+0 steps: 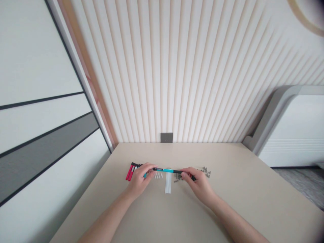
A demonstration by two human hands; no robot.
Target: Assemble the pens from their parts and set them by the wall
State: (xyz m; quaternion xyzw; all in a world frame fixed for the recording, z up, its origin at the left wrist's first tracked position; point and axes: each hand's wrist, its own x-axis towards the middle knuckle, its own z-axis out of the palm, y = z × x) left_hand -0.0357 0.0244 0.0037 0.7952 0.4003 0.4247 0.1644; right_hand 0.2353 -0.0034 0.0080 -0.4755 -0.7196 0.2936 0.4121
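A black and teal pen (167, 170) is held level above the table, pinched at its two ends. My left hand (139, 179) is closed on its left end, while the fingers of my right hand (199, 182) grip the right end. Below the pen lies a bundle of thin white rods (168, 185). Beside my left fingertips are several small white pieces (159, 176). Small grey pieces (206, 172) are scattered around my right hand, which partly covers them. Red pens (130, 172) with dark ends lie left of my left hand, and a teal item is partly hidden behind it.
The beige table (162, 219) runs up to a ribbed wall (167, 67) with a dark socket (166, 137). A white and grey panelled cabinet (50, 162) rises on the left. To the right stands a pale padded headboard (291, 131).
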